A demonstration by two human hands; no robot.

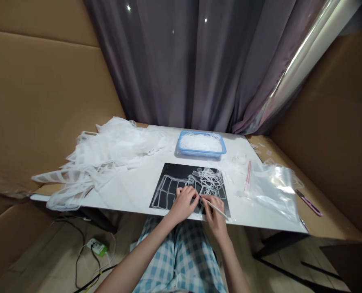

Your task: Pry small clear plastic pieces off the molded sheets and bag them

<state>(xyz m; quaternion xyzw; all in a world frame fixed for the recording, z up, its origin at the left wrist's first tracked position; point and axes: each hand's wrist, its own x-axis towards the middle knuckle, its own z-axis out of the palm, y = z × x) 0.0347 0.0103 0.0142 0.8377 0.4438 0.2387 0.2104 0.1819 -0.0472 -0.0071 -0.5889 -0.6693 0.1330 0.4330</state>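
A black mat lies at the table's front edge. On its left part rests a translucent white lattice sheet with rows of rectangular openings. My left hand is closed over the sheet's right part, thumb and forefinger pinched at its edge. My right hand grips a thin, pale pen-like tool, its tip close to the left fingertips. What the tip touches is too small to make out. Loose clear rectangular pieces are heaped on the mat's upper right, just beyond both hands.
A blue basket full of white pieces stands behind the mat. Piled lattice sheets cover the table's left side. To the right lie a clear zip bag and a pink-handled cutter. Cardboard walls flank the table.
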